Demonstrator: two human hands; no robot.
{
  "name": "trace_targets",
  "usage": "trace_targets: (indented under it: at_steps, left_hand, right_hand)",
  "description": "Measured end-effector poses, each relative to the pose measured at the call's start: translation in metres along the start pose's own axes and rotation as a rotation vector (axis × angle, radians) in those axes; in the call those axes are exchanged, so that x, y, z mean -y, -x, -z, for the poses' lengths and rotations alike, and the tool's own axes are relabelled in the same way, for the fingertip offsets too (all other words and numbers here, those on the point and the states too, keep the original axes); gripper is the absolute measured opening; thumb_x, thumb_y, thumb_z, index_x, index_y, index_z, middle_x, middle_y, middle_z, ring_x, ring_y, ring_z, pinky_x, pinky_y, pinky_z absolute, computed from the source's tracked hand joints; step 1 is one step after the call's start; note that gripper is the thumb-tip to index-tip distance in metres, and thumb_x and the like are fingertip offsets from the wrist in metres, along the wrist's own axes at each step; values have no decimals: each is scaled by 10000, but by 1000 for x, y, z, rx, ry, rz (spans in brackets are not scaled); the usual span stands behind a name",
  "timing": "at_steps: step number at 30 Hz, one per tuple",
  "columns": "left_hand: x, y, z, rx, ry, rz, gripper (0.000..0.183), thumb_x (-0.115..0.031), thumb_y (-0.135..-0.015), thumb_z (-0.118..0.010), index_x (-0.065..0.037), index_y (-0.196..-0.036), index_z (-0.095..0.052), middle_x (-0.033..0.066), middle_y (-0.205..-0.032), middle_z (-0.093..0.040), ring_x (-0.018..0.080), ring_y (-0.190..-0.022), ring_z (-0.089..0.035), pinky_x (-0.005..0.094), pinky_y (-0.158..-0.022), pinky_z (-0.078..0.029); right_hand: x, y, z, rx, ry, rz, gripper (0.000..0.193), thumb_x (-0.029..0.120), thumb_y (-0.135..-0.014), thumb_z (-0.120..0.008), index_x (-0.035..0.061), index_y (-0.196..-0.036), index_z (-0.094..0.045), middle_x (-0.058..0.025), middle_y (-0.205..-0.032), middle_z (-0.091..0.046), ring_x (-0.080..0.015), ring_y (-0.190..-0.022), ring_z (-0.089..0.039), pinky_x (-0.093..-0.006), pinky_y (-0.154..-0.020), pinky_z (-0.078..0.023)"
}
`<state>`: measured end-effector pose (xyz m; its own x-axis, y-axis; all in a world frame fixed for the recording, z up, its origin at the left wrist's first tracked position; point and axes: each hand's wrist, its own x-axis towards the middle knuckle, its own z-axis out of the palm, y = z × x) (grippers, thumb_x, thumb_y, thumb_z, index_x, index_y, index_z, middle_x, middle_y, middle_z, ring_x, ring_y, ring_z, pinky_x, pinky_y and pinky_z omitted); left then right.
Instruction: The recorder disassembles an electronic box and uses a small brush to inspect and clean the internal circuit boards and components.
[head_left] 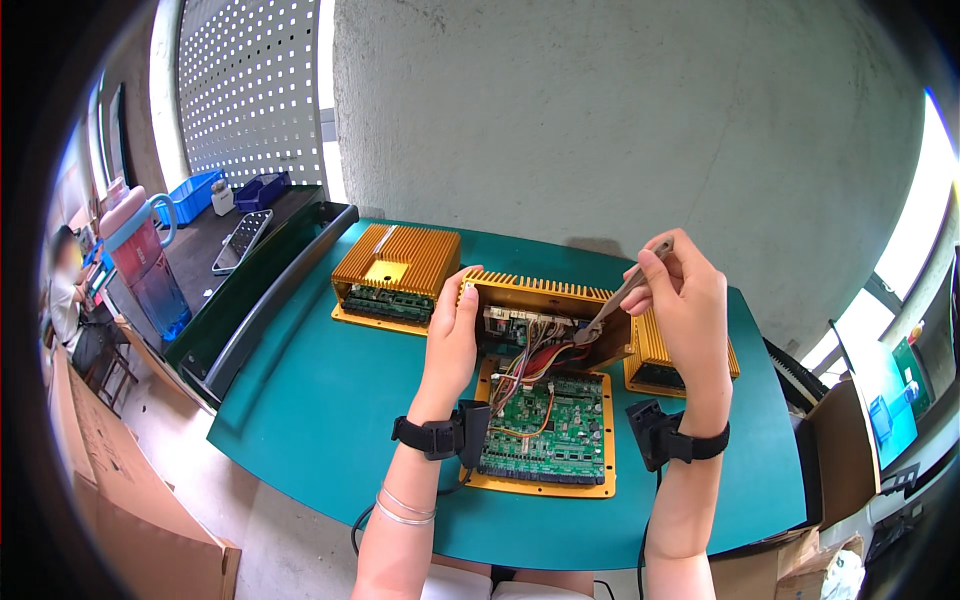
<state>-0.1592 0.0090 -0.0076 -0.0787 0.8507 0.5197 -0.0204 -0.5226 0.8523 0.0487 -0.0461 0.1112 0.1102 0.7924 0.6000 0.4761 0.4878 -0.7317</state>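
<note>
Two hands: both are seen at work over an opened gold-coloured electronics unit, in the single head view.
Left hand (pixel 452 335): the fingers are closed on the left end of the raised finned cover (pixel 530 300), which is held tilted up on its edge.
Right hand (pixel 685 295): the fingers are pinched shut on a thin grey tool (pixel 622 295), whose tip is pointed into the underside of the cover, near the wire bundle (pixel 530 362).
Base tray (pixel 545 487): it is laid flat on the bench (pixel 300 400), directly in front of the person, with a green circuit board (pixel 548 428) seated in it.
Wires: red, white and orange leads are run from the board up into the lifted cover, so the two halves are tethered.
Handling, as judged: the cover looks stiff and fairly heavy for its size, with sharp-edged fins; it is best held by its end walls, as is done now. The board and leads look fragile and should be left untouched by fingers; the cover should not be swung far, or the leads may be strained.
Other units: a closed finned unit (pixel 395 272) is set at the rear left, and another (pixel 660 358) is partly hidden behind the right hand.
Wrists: a black strap-on device (pixel 445 435) is worn on each wrist.
Surroundings: a grey wall (pixel 620 120) is behind the bench; blue bins (pixel 230 190) are on a dark shelf at the left.
</note>
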Motion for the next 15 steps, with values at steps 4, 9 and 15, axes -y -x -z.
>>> trace_targets:
  at_steps: [4,9,15]
  left_hand:
    - [1,0,0,-5,-10,-10,355,-247,-1040,-385,-25,-1289,-507,101,-1269,-557,183,-1189,-495,303,-1041,-348]
    - [0,1,0,-4,2,-4,358,-249,-1041,-383,-22,-1290,-506,105,-1272,-554,185,-1195,-491,302,-1043,-345]
    - [3,0,1,0,-4,-14,362,-255,-1041,-383,-23,-1290,-507,106,-1272,-552,187,-1198,-489,301,-1044,-343]
  right_hand:
    - [1,2,-2,71,-30,-17,106,71,-976,-520,-15,-917,-537,-84,-730,-640,-119,-601,-640,-229,-567,-523]
    - [1,5,-2,216,-2,-108,111,72,-981,-491,-20,-933,-533,-90,-734,-643,-117,-666,-648,-239,-625,-528]
    - [-3,9,-3,355,134,-93,133,101,-970,-482,-23,-950,-525,-139,-699,-630,-188,-664,-656,-320,-646,-516]
